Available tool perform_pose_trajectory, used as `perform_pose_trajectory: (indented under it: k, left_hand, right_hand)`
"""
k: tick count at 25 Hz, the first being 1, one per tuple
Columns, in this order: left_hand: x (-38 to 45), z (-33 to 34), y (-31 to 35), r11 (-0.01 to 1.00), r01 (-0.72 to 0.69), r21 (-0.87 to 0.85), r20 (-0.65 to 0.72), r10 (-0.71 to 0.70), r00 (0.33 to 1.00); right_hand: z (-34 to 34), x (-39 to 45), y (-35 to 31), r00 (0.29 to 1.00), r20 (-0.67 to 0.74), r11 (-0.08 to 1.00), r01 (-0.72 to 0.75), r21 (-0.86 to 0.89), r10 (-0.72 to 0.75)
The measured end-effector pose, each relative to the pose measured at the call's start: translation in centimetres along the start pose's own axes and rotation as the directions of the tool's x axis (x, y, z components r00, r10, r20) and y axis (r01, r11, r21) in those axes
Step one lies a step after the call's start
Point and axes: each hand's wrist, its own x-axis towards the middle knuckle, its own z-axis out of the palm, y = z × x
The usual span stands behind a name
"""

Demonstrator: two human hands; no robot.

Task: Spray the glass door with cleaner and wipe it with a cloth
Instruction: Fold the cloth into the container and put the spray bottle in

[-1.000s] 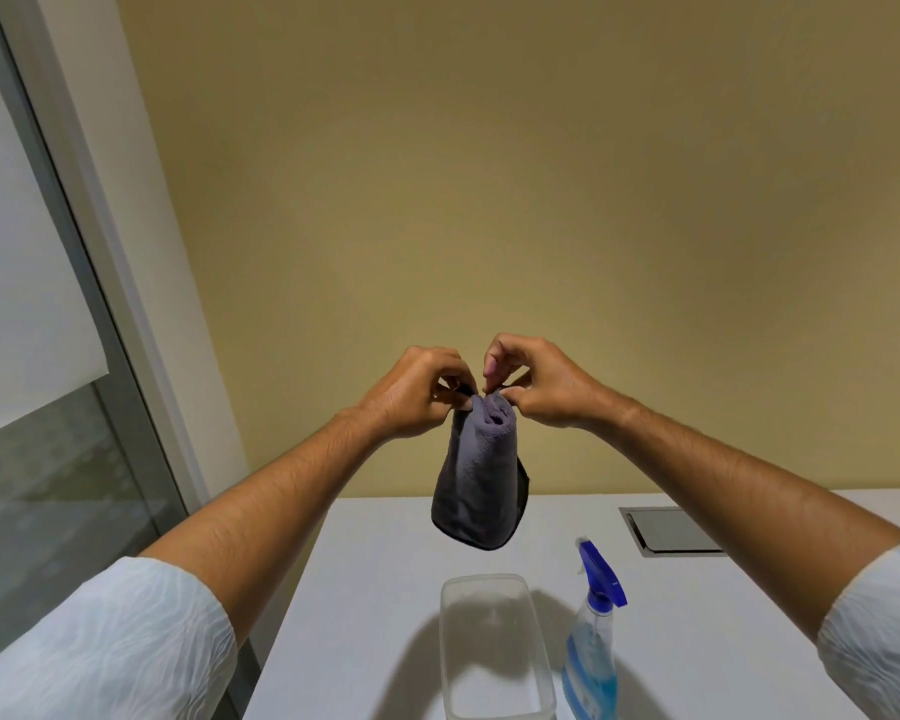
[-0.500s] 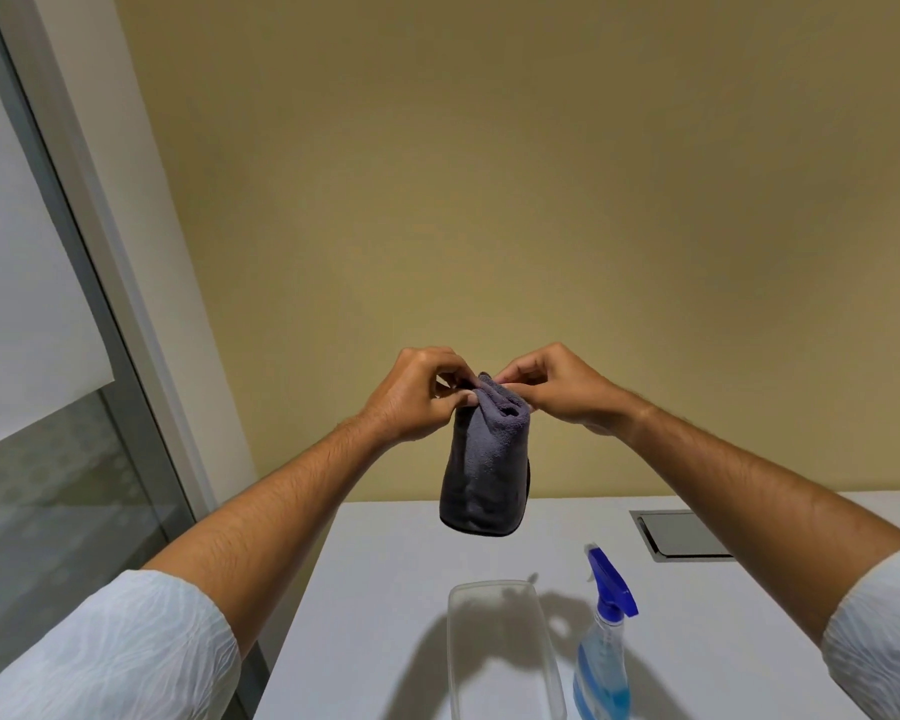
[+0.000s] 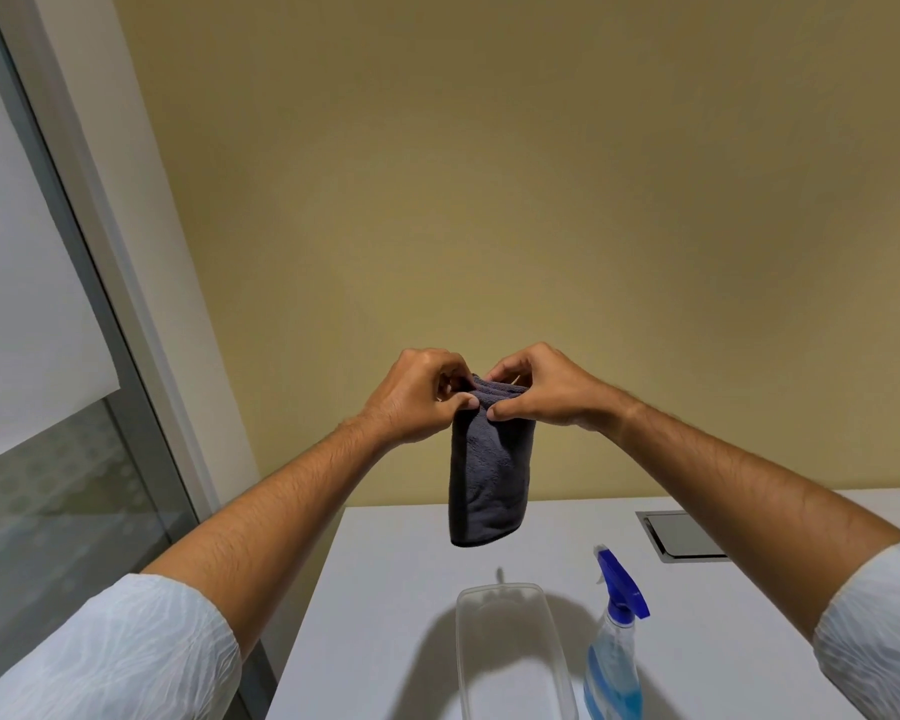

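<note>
A dark grey cloth (image 3: 489, 475) hangs folded in the air above the white table (image 3: 385, 589). My left hand (image 3: 417, 394) and my right hand (image 3: 541, 389) both pinch its top edge, fingertips almost touching. A spray bottle (image 3: 614, 652) with a blue trigger head and blue liquid stands on the table below and right of the cloth. The glass door (image 3: 48, 511) with its grey frame runs down the left side, frosted white above and see-through below.
A clear plastic container (image 3: 510, 652) sits on the table just left of the spray bottle. A metal-framed flap (image 3: 684, 535) is set into the tabletop at the right. A yellow wall stands behind the table.
The cloth has been straightened into a flatter fold and my right hand's fingers have shifted along its top edge. Both hands stay at about the same height.
</note>
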Motion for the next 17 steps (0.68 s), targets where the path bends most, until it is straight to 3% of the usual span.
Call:
perform_pose_trajectory:
  k: [3, 9, 17]
  left_hand:
    - [-0.1, -0.3, 0.2, 0.996, -0.065, 0.061, 0.014, 0.064, 0.998]
    - [0.1, -0.5, 0.7, 0.976, -0.141, 0.164, 0.223, 0.102, 0.970]
    - [-0.6, 0.2, 1.3, 0.974, -0.133, 0.184, 0.129, 0.111, 0.985]
  right_hand:
    - [-0.1, 0.0, -0.3, 1.000, 0.018, 1.000, -0.009, -0.013, 0.010]
    - [0.0, -0.8, -0.2, 0.999, 0.010, 0.994, -0.040, 0.099, 0.039]
    - [-0.1, -1.9, 1.1, 1.000, -0.009, 0.956, -0.015, 0.292, 0.018]
